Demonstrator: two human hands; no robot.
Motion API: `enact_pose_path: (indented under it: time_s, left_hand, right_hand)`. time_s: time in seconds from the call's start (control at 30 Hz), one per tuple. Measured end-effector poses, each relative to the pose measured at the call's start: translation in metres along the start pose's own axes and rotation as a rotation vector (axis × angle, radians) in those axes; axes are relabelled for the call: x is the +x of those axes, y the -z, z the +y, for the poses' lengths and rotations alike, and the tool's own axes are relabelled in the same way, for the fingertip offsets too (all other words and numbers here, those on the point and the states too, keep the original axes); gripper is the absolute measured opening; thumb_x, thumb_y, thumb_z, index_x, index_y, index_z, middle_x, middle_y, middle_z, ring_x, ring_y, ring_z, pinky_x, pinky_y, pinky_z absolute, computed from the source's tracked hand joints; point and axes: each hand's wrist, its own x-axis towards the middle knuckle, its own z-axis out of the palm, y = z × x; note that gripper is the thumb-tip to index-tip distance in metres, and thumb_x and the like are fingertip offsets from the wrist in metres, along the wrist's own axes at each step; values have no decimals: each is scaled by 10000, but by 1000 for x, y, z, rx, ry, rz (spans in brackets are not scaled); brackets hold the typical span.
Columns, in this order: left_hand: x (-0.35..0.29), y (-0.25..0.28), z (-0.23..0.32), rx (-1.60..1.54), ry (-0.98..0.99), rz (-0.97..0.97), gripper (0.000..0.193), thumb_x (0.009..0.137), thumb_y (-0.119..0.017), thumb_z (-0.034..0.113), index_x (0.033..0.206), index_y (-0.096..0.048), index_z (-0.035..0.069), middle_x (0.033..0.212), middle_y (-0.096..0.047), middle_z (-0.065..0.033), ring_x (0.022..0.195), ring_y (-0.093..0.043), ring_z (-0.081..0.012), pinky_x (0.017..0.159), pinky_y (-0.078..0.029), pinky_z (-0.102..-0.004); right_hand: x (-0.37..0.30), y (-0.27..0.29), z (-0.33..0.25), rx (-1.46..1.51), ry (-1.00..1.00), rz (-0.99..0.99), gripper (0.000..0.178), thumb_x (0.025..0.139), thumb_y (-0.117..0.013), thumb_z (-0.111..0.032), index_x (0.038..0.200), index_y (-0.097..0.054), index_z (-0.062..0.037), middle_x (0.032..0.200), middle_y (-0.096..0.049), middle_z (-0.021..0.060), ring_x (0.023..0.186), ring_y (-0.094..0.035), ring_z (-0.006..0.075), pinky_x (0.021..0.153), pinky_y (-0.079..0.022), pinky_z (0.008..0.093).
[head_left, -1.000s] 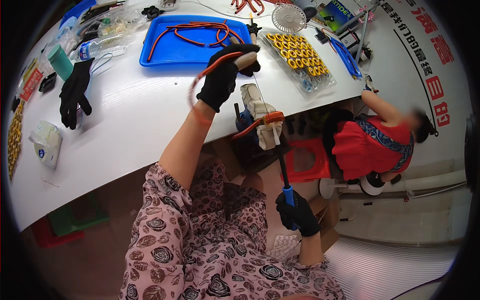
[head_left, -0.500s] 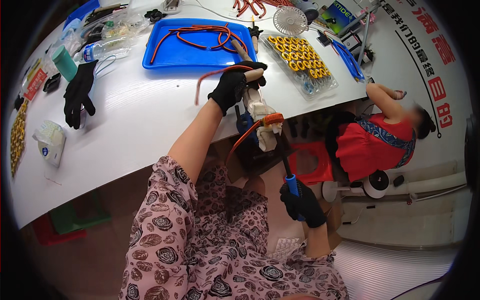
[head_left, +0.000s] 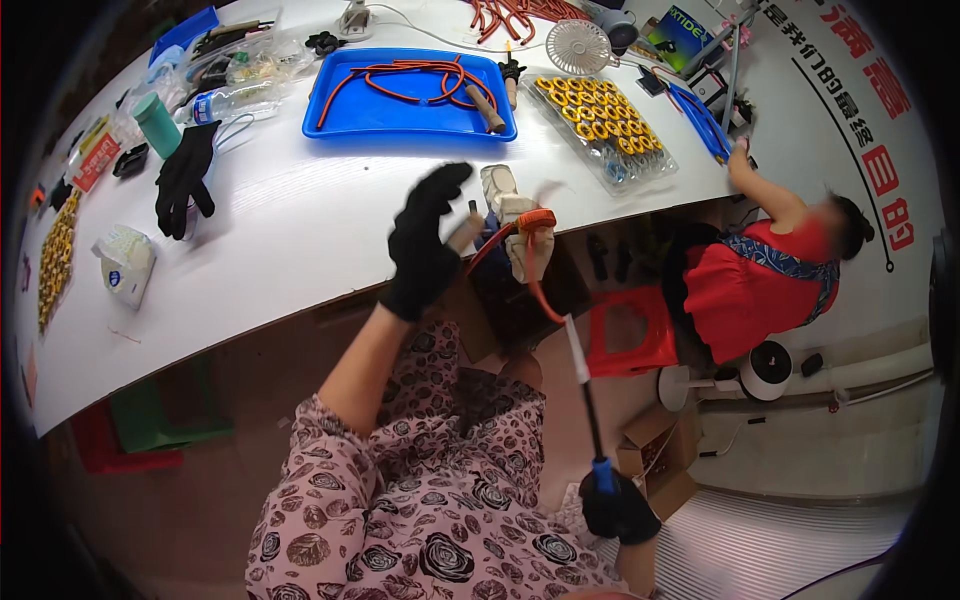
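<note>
Left hand (head_left: 425, 245) hangs open, fingers spread, at the table (head_left: 280, 240) edge; right hand (head_left: 618, 508) grips the rod (head_left: 585, 385). The orange hose (head_left: 520, 255) looks light and springy; hold near its end.

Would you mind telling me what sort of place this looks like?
Probably a small assembly workshop: a long white bench carrying a blue tray of orange cables, a pack of yellow rings, and spare gloves.

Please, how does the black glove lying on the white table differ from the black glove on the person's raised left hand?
The black glove lying on the white table is empty and limp, its fingers pointing toward the table's near edge. The black glove on the raised left hand is worn and filled out, fingers pointing up, above the table edge. The lying one rests far to the left near a green cup; the worn one is beside an orange cable. Both look alike in colour.
</note>
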Motion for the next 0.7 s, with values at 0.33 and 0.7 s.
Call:
enact_pose_path:
  time_s: [0.33,0.7]
  left_hand:
    - [-62,-54,52,399,-469,-195,284,738,-668,179,1018,-620,160,1054,-562,-42,905,-528,-230,785,-427,-349]
    - [-48,-36,42,651,-502,-94,295,754,-640,217,1043,-615,167,1067,-560,-31,973,-503,-226,838,-356,-377]
  right_hand:
    - [-21,20,77,189,510,302,142,852,-569,-111,974,-504,-78,603,-441,-27,424,-434,88,363,-322,228]
    - [37,-41,-18,-455,583,315,160,847,-600,-170,958,-523,-83,662,-537,5,397,-455,70,357,-356,228]
